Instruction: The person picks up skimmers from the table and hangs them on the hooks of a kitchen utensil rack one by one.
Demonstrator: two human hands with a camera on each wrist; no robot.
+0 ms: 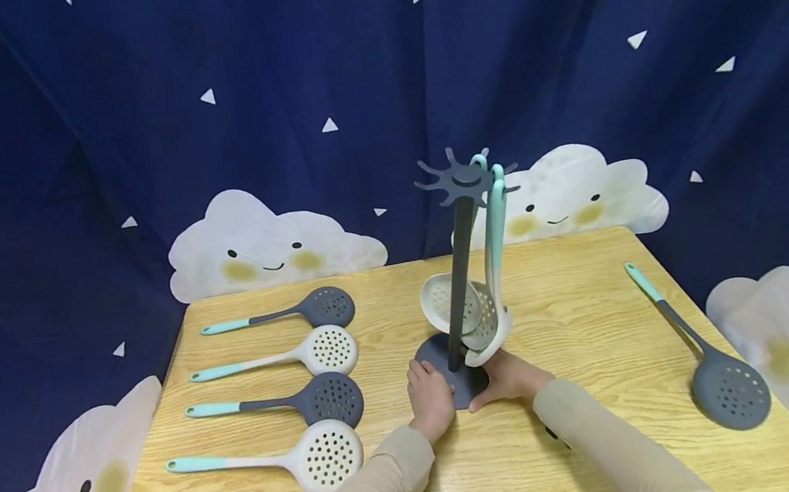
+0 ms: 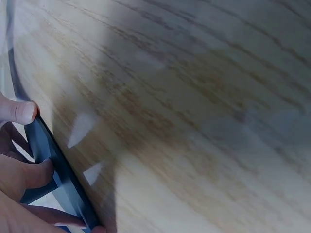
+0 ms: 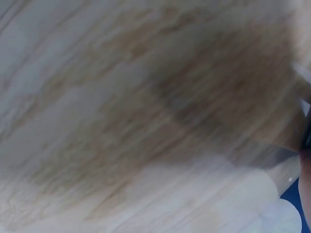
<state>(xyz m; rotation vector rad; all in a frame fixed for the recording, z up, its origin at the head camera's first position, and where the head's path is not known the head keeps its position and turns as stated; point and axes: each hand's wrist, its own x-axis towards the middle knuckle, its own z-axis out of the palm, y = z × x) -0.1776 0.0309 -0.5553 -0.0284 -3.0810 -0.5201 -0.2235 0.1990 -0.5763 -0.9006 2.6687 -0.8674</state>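
A dark grey utensil stand (image 1: 461, 278) with a round base and a crown of hooks stands at the middle of the table. White utensils with mint handles (image 1: 495, 223) hang from its right side; a perforated head (image 1: 450, 303) and a ladle bowl (image 1: 493, 343) show among them. My left hand (image 1: 431, 399) grips the left edge of the base. Opposite it, my right hand (image 1: 510, 377) holds the right edge, its fingers partly hidden behind the hanging heads. The left wrist view shows fingers around the dark base rim (image 2: 70, 182).
Several slotted turners lie in a column at the left, handles leftward: grey (image 1: 328, 307), white (image 1: 331, 350), grey (image 1: 333, 399) and white (image 1: 329, 458). Another grey slotted turner (image 1: 731, 390) lies near the right table edge. A dark blue curtain (image 1: 367, 48) hangs behind the table (image 1: 591, 294).
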